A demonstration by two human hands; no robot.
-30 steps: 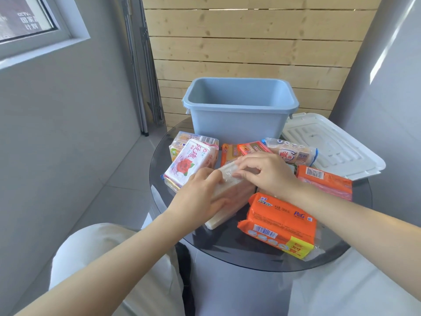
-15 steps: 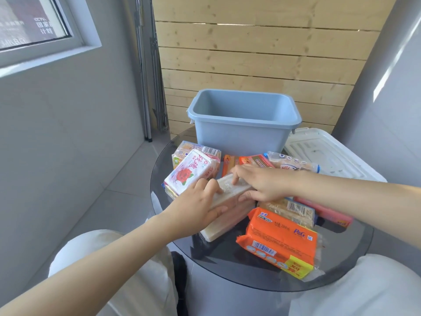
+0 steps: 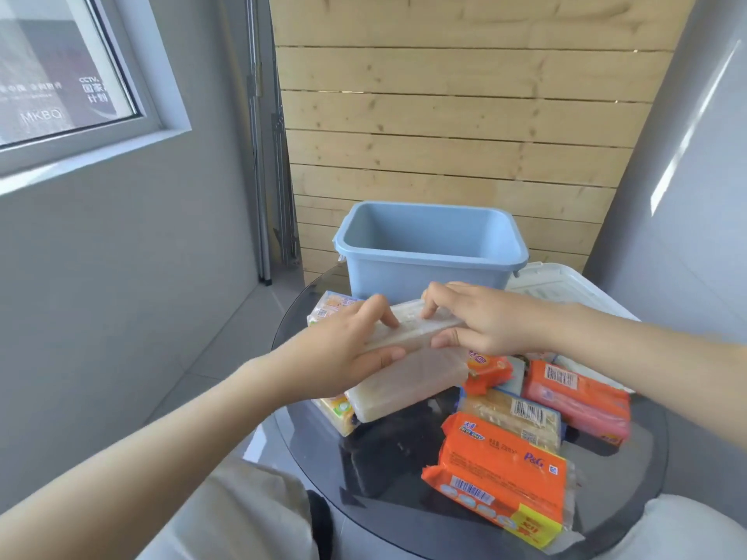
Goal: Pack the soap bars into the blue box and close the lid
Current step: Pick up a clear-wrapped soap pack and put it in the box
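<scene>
An open blue box (image 3: 428,260) stands at the back of a round glass table (image 3: 404,503); I see nothing inside it. Both hands hold a clear-wrapped white soap bar (image 3: 408,323) lifted just in front of the box. My left hand (image 3: 343,349) grips its left end, my right hand (image 3: 481,317) its right end. A second white bar (image 3: 404,386) lies right below. An orange soap pack (image 3: 505,474) lies near the front, a pink-orange pack (image 3: 578,398) at the right, and a yellow barcoded bar (image 3: 513,418) between them.
The white lid (image 3: 553,282) lies flat to the right of the box. More soap packs sit behind my left hand (image 3: 331,307). A wooden slat wall rises behind the table, grey walls stand on both sides, and my knees are under the near edge.
Both hands have lifted the top white bar off the pile and carried it toward the box. The view has tilted upward.
</scene>
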